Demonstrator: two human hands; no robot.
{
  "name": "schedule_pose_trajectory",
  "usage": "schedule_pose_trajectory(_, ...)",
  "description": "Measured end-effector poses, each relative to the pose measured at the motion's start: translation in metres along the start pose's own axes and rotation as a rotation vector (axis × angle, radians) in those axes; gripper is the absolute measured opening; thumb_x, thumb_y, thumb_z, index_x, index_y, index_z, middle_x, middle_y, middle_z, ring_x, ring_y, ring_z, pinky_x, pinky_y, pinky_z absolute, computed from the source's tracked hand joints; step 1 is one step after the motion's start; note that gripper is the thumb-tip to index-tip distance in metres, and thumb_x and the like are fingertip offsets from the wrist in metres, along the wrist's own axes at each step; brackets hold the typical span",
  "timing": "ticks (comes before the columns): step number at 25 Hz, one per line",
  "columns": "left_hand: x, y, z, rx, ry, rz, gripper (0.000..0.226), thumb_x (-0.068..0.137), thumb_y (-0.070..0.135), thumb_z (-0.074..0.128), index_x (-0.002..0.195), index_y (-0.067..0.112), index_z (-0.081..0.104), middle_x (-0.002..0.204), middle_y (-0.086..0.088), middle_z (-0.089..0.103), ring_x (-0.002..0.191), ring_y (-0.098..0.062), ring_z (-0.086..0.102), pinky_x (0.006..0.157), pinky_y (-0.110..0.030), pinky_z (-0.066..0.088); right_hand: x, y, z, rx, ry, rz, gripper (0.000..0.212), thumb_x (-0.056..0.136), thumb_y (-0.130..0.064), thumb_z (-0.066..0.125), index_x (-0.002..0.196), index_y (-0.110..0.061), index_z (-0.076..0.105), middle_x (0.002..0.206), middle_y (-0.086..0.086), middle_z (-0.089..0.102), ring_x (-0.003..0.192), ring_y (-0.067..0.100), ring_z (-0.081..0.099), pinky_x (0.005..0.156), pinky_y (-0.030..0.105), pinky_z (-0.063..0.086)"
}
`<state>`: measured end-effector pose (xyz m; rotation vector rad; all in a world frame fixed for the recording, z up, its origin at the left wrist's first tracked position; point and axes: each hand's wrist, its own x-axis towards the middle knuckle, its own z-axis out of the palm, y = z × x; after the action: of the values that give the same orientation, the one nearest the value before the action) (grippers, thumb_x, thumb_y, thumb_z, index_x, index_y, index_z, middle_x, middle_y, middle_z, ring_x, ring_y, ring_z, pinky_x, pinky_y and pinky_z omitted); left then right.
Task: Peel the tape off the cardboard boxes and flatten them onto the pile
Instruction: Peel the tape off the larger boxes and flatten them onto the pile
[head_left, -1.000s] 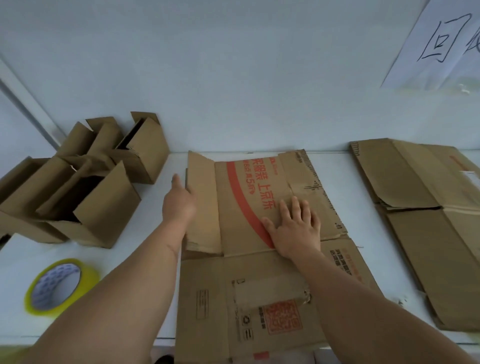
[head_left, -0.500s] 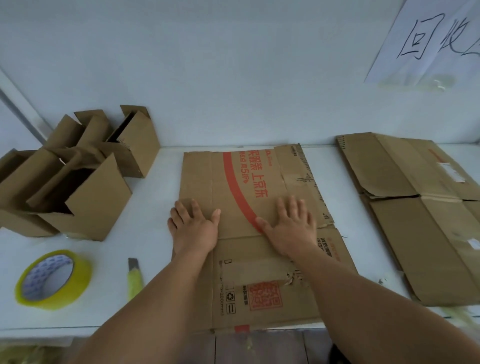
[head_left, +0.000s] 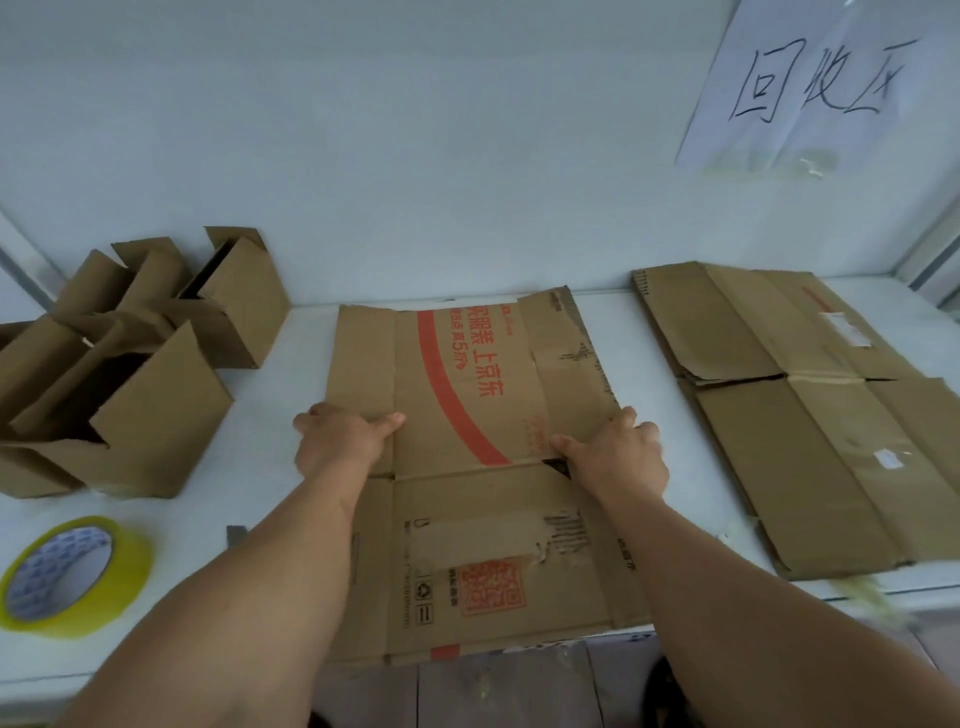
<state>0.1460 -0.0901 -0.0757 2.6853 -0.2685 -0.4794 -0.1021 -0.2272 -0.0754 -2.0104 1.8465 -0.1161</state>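
A flattened cardboard box (head_left: 467, 395) with red printing lies in the middle of the white table, its near edge hanging over the table front. My left hand (head_left: 340, 441) grips its left edge, thumb on top and fingers curled under. My right hand (head_left: 618, 454) grips its right edge the same way, at the middle fold. The pile of flattened boxes (head_left: 810, 415) lies to the right. Several open, unflattened boxes (head_left: 135, 374) stand at the left.
A yellow roll of tape (head_left: 67, 577) lies at the near left. A small knife (head_left: 236, 535) peeks out beside my left forearm. Scraps of peeled tape (head_left: 862, 595) lie at the table's front right edge. A paper sign (head_left: 815, 88) hangs on the back wall.
The raised left flap was pressed flat. Both hands then slid from flat on top of the cardboard out to its left and right edges and closed on them.
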Motion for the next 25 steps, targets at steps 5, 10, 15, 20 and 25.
schedule_pose_trajectory(5, 0.006, 0.001, -0.009, -0.201, -0.011, -0.019, 0.086, 0.084, 0.059, 0.064, 0.139, -0.001, 0.035, 0.139, -0.021, 0.049, 0.120, -0.038, 0.052, 0.092, -0.043, 0.045, 0.015, 0.013, -0.022, 0.123, -0.028, -0.057, 0.055, 0.083, -0.062, 0.062, 0.105, -0.018, 0.039, 0.103, 0.005, 0.064, 0.082, 0.024, 0.056, 0.061, 0.033, 0.042)
schedule_pose_trajectory(10, -0.033, 0.057, 0.003, -0.415, -0.072, 0.069, 0.065, 0.099, 0.045, 0.048, 0.141, -0.005, 0.040, 0.142, -0.021, 0.047, 0.123, -0.037, 0.049, 0.091, -0.034, 0.041, 0.050, 0.055, -0.090, 0.199, 0.099, -0.036, 0.058, 0.091, -0.061, 0.051, 0.124, -0.014, 0.049, 0.113, 0.007, 0.065, 0.097, 0.029, 0.062, 0.067, 0.035, 0.046)
schedule_pose_trajectory(15, -0.095, 0.151, 0.045, -0.540, -0.141, 0.139, 0.059, 0.101, 0.042, 0.045, 0.138, -0.003, 0.043, 0.136, -0.019, 0.051, 0.118, -0.034, 0.052, 0.083, -0.033, 0.042, 0.096, 0.139, -0.156, 0.239, 0.216, 0.024, 0.053, 0.094, -0.060, 0.045, 0.128, -0.019, 0.049, 0.111, 0.006, 0.066, 0.088, 0.027, 0.058, 0.067, 0.035, 0.044)
schedule_pose_trajectory(20, -0.148, 0.240, 0.106, -0.575, -0.230, 0.202, 0.055, 0.102, 0.040, 0.045, 0.136, -0.002, 0.046, 0.133, -0.017, 0.053, 0.114, -0.032, 0.053, 0.081, -0.032, 0.042, 0.152, 0.227, -0.197, 0.249, 0.320, 0.100, 0.055, 0.094, -0.059, 0.044, 0.131, -0.019, 0.048, 0.119, 0.008, 0.062, 0.105, 0.031, 0.058, 0.071, 0.036, 0.041)
schedule_pose_trajectory(25, -0.178, 0.291, 0.158, -0.550, -0.313, 0.168, 0.045, 0.105, 0.032, 0.040, 0.133, -0.002, 0.048, 0.107, -0.010, 0.055, 0.081, -0.020, 0.047, 0.062, -0.026, 0.038, 0.200, 0.280, -0.195, 0.107, 0.318, 0.173, 0.067, 0.091, -0.063, 0.042, 0.137, -0.015, 0.041, 0.132, 0.014, 0.052, 0.122, 0.035, 0.048, 0.100, 0.049, 0.035)
